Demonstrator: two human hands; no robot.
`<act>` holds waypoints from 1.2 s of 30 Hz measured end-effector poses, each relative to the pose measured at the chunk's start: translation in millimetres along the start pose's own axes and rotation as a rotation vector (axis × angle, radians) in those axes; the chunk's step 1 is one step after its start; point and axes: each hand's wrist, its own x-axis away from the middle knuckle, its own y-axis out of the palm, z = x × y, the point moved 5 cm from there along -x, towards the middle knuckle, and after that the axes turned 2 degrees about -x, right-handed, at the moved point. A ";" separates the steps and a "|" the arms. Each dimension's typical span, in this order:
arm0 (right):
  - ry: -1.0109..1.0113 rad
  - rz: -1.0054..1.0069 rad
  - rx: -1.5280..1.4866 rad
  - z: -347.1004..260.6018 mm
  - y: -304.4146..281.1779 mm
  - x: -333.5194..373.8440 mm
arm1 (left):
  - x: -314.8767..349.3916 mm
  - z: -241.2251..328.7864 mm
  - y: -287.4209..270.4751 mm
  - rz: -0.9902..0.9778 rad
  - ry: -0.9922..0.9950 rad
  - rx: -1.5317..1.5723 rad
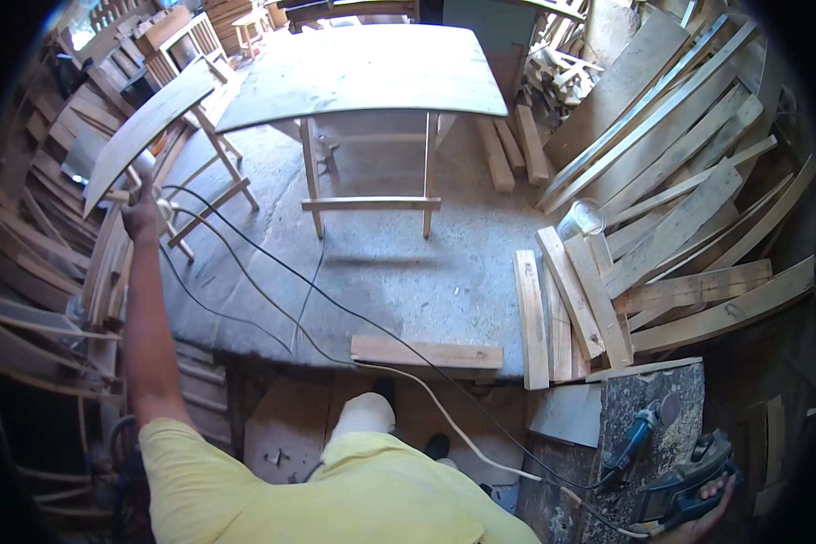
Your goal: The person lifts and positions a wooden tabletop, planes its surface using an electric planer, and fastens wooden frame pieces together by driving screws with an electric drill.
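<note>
My left arm stretches out to the far left. The left hand (140, 216) is closed beside the edge of a tilted wooden folding table (150, 127), where the cords come together. What its fingers hold is too small to make out. At the lower right, my right hand (718, 499) wraps round the handle of a dark teal corded power tool (675, 497), shaped like a planer or belt sander. That tool rests on a dusty, worn bench (680, 385). Next to it lies a blue angle grinder (633, 440) with a round disc. A pale cord (408, 374) and a black cord (335, 310) run across from left to right.
A pale-topped folding table (363, 77) stands ahead on the concrete floor (399, 272). A wooden beam (426, 353) lies at the raised floor's near edge. Boards (680, 227) lean and pile up on the right, near a white bucket (582, 219). More timber (36, 236) lines the left side.
</note>
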 end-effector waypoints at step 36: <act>0.260 -1.169 0.484 198.1 856.7 -252.6 | 222.3 239.8 328.2 -0.266 0.353 -0.035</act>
